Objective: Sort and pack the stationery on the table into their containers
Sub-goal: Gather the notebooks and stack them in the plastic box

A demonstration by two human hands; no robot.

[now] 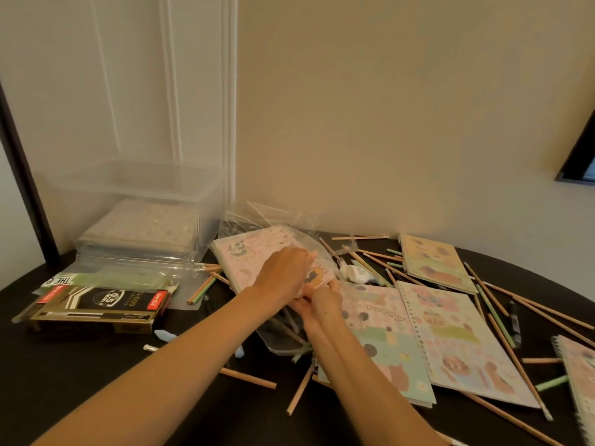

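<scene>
Tabletop (96, 381): dark, beneath both grips.
Clear bin (135, 201): well left of the grips, by the wall.
Loose notebooks (450, 342): flat, right of the grips.
Plastic bag (244, 217): clear, around notebook's far end.
Notebook (244, 255): tilted, partly bagged, under left grip.
Pen box (103, 307): left of left grip.
Left grip (283, 275): on notebook cover, fingers bent; hold unclear.
Right grip (322, 300): pinching notebook's near edge.
Pencils (249, 378): scattered around.

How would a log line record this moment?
phase: packing | left hand: grips notebook | right hand: pinches its corner | clear bag: over notebook | pencils: scattered
</scene>
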